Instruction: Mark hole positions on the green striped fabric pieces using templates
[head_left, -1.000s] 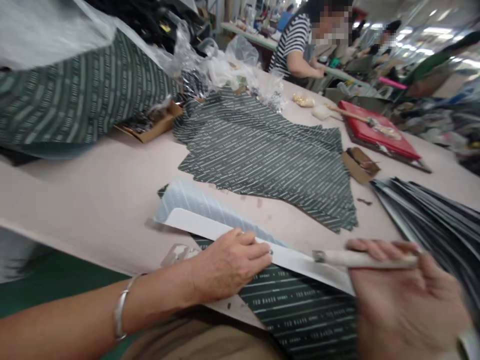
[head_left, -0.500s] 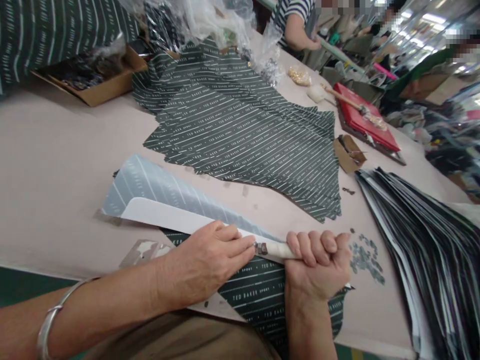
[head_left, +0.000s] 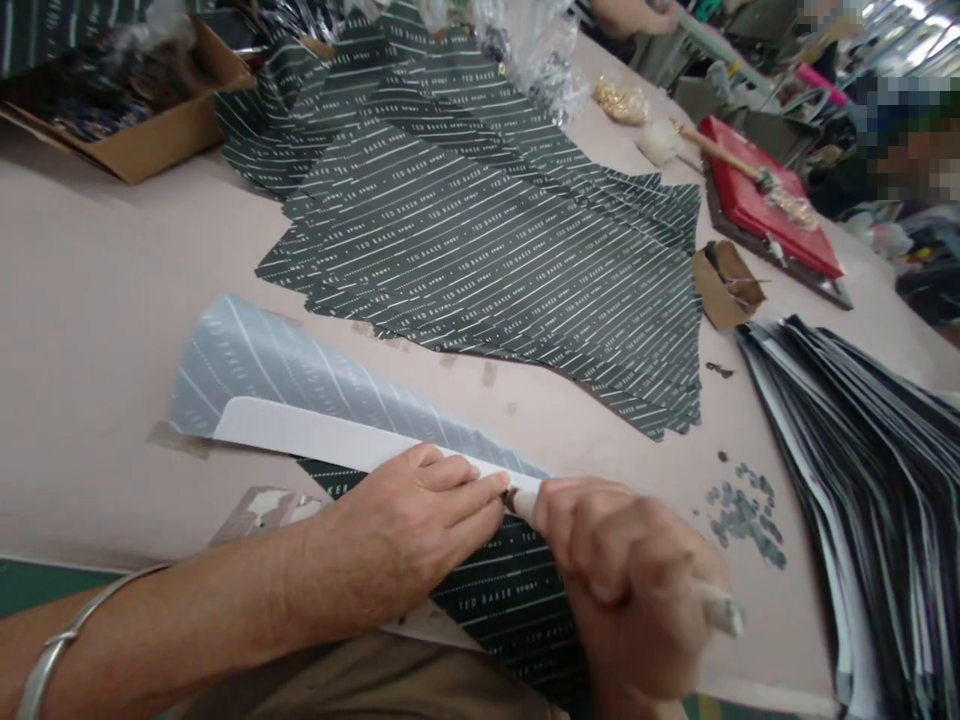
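My left hand [head_left: 431,515] lies with its fingers stretched along a long white strip [head_left: 300,435], pressing it down; the thumb is hidden. Under the strip is a printed sheet, its pale blue-grey underside [head_left: 307,370] curled up at the far left. The sheet's dark green printed side [head_left: 510,600] shows below my hands. My right hand [head_left: 637,580], partly blurred, is closed around a white-handled tool [head_left: 526,505] with a metal collar. The tool's working end meets the strip's edge beside my left fingertips. Its exact kind I cannot make out.
Stacked dark printed panels [head_left: 487,250] lie beyond my hands. A pile of dark strips [head_left: 840,480] is at right, near scattered small grey pieces [head_left: 750,520]. Farther off are a small cardboard box [head_left: 724,300], a red block [head_left: 772,195] and a larger cardboard box [head_left: 157,130].
My right hand has turned and shifted left along the tool, and the handle's end now shows beyond it. My left hand stays pressed on the strip. The camera view has shifted slightly.
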